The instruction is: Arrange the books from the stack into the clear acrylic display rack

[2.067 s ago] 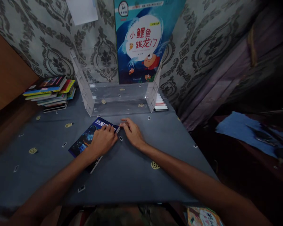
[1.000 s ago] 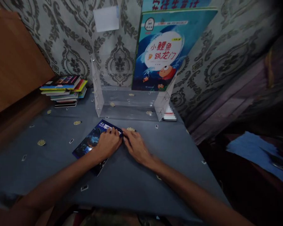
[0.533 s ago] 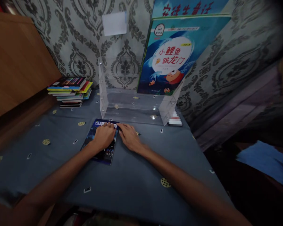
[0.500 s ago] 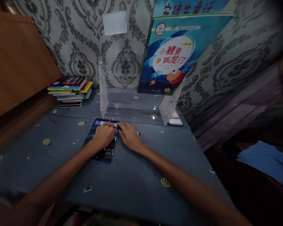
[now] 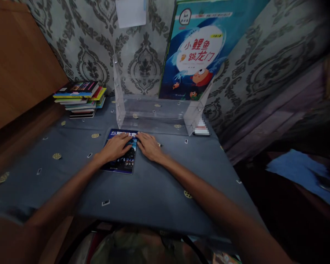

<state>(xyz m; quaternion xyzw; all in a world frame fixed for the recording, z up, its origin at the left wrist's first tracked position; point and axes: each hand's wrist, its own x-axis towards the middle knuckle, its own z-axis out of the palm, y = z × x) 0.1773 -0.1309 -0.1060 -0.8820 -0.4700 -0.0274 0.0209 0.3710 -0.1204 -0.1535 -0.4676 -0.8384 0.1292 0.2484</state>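
Observation:
A dark blue book [image 5: 123,161] lies flat on the grey-blue tablecloth [image 5: 143,190], just in front of a clear acrylic book stand [image 5: 154,115]. My left hand [image 5: 116,146] rests palm down on the book's cover, fingers stretched toward its top edge. My right hand [image 5: 148,145] lies flat beside it, fingertips touching the book's top right corner. A large teal picture book [image 5: 194,51] stands upright at the right end of the stand, with another book behind it.
A stack of several colourful books [image 5: 79,99] sits at the back left by a wooden panel [image 5: 13,69]. Patterned wallpaper [image 5: 99,44] with a white note [image 5: 130,11] is behind. A blue cloth [image 5: 299,172] lies in the dark area to the right.
The dark blue book has been turned from a slant to lie square with the stand, and pushed a little toward it. Both hands stayed on it, fingers now flatter.

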